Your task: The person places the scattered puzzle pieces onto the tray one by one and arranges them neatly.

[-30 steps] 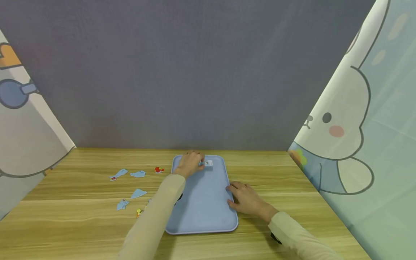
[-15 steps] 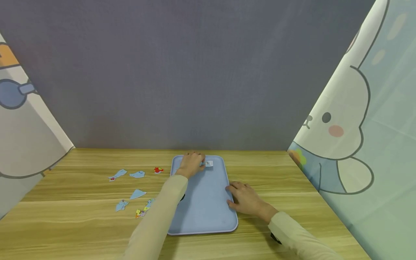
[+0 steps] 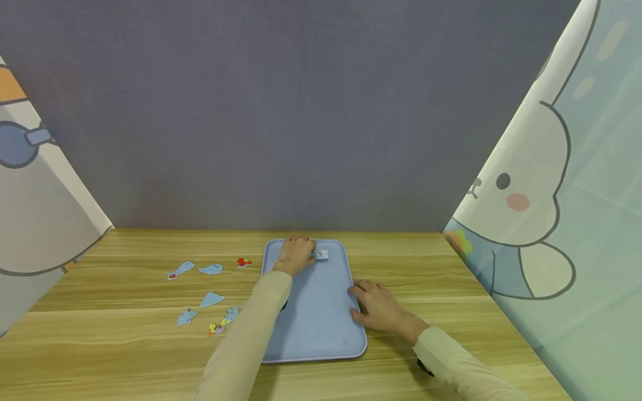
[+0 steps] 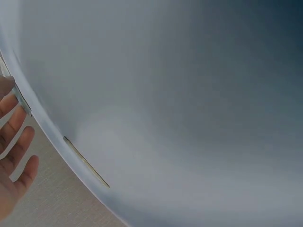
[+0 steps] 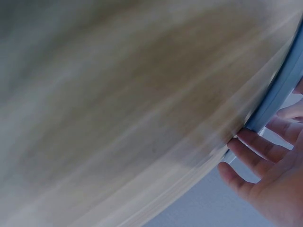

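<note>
Head view: a thin white-and-blue printed piece [image 3: 322,254] is pinched by the left hand [image 3: 296,256], thumb and fingertips clamped on it, at the far end of a blue tray [image 3: 321,323]. The tray's right rim is touched by the right hand [image 3: 379,306], fingers loosely apart. Placement seems in hand; a gentle release is probably called for. The tray is smooth and round-cornered; irregular, flat printed cutouts [image 3: 212,299] are scattered on the wood-grained table [image 3: 115,356].

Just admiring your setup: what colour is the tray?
The tray is light blue, clearest in the head view.
</note>
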A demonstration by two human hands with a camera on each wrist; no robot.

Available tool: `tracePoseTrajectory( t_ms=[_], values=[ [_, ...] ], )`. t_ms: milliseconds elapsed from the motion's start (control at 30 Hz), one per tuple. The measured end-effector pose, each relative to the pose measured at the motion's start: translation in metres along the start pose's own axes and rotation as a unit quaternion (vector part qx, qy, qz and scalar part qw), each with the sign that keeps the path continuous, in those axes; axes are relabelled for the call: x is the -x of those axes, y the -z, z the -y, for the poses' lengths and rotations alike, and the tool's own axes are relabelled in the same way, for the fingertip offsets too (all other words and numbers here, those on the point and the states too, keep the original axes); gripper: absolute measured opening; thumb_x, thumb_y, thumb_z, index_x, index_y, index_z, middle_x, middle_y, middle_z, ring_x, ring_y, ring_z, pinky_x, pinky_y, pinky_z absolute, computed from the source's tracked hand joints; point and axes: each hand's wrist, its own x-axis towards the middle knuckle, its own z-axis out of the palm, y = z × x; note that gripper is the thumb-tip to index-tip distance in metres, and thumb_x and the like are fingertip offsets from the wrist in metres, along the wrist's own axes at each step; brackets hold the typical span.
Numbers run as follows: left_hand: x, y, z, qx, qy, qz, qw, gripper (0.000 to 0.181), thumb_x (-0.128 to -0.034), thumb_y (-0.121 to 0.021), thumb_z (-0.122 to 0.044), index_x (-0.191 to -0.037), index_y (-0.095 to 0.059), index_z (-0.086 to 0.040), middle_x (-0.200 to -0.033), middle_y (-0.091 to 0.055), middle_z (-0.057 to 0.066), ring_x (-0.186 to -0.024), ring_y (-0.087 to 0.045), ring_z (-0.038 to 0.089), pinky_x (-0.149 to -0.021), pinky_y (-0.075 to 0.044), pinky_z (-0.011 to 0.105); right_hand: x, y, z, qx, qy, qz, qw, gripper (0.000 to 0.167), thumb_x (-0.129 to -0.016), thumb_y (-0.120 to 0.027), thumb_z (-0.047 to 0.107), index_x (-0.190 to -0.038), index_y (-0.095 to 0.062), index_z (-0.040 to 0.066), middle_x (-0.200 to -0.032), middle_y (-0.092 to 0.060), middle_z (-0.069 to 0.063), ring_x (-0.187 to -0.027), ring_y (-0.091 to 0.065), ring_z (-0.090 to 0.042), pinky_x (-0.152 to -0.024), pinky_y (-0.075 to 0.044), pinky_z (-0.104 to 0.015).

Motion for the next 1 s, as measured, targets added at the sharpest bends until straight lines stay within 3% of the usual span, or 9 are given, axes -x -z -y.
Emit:
tracePoseTrajectory(
  t_ms=[433, 1000],
  values=[
    [-0.0028, -0.0021, 0.0000, -0.004, 0.015, 0.004, 0.9999, 0.021, -0.0793, -0.069, -0.032, -0.094, -0.067, -0.018, -0.097, -0.066, 0.000, -0.091, -0.060, 0.021, -0.081, -0.046, 0.038, 0.0006, 0.0009, 0.0018, 0.005, 0.002, -0.003, 1.0000, 0.042, -0.083, -0.061, 0.031, -0.117, -0.058, 0.005, -0.121, -0.056, -0.015, -0.113, -0.052, -0.030, -0.087, -0.045, -0.052],
    [-0.0012, 0.0021, -0.0008, -0.001, 0.014, 0.002, 0.9999, 0.025, -0.0796, -0.069, -0.031, -0.101, -0.066, -0.018, -0.100, -0.066, 0.000, -0.089, -0.060, 0.021, -0.076, -0.045, 0.036, 0.0014, 0.0007, 0.0008, 0.002, -0.003, 0.004, 1.0000, 0.044, -0.084, -0.060, 0.034, -0.118, -0.057, 0.006, -0.122, -0.055, -0.014, -0.115, -0.051, -0.030, -0.089, -0.044, -0.052]
  ],
)
